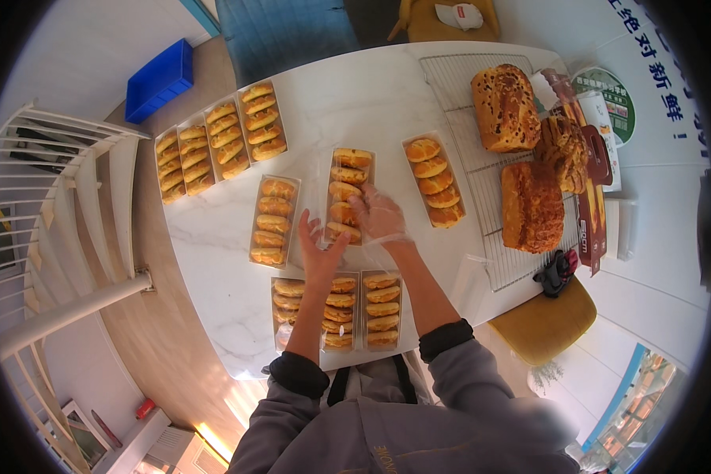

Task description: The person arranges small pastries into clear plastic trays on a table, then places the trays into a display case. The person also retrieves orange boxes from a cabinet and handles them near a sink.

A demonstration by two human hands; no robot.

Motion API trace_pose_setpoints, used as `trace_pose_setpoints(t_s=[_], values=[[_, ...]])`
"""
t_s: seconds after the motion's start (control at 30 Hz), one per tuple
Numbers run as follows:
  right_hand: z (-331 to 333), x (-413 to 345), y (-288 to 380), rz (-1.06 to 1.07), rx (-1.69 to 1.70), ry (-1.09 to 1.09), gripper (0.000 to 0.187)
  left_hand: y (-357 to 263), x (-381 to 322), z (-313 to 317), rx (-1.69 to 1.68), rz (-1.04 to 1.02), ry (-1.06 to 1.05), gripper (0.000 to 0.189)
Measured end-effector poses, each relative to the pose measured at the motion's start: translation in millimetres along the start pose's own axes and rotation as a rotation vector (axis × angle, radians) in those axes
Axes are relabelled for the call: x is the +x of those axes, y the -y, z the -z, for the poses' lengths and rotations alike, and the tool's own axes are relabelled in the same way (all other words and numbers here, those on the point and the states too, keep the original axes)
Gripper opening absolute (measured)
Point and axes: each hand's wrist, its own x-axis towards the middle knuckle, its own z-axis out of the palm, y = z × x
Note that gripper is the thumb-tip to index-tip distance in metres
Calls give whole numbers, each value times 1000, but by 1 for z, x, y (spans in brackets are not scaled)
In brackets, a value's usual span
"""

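A narrow tray box (371, 161) of golden oval pastries lies before me on the white marble-patterned table. My right hand (382, 216), in a clear plastic glove, reaches over its right side with the fingertips at the pastries (342, 191). Whether those fingers grip one I cannot tell. My left hand (323, 252) is at the lower left corner, fingers apart, thumb beside the lowest pastry (340, 230); no glove is plain on it. To the left is another filled box (274, 223), and to the right a third box (435, 181).
Several filled boxes (220, 139) line the table's far left; more boxes (381, 311) stand by my body under my forearms. Wire racks (490, 207) on the right carry loaves (532, 207). Beyond are a blue crate (159, 82), a yellow chair (545, 320) and a spiral stair (89, 207).
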Motion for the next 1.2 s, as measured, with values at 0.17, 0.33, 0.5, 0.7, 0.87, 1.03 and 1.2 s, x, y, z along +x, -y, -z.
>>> trace_pose_setpoints(t_s=[0.17,0.33,0.5,0.7,0.87,1.03,1.2], values=[[4,5,6,-28,-86,120,38,-4,-2,-1,11,-4,4,84],[3,10,12,-6,-333,191,35,1,0,-1,-21,-15,0,85],[5,12,20,-5,-557,-160,26,2,1,-1,-31,8,1,86],[15,36,-1,274,-261,-194,26,0,1,-2,-34,14,-8,86],[15,43,-7,245,-235,-96,29,0,1,-2,-54,35,-9,86],[16,47,-11,154,-257,-47,27,4,3,-2,-51,24,-7,86],[29,49,-2,176,-332,6,25,2,3,-1,-56,41,-7,86]])
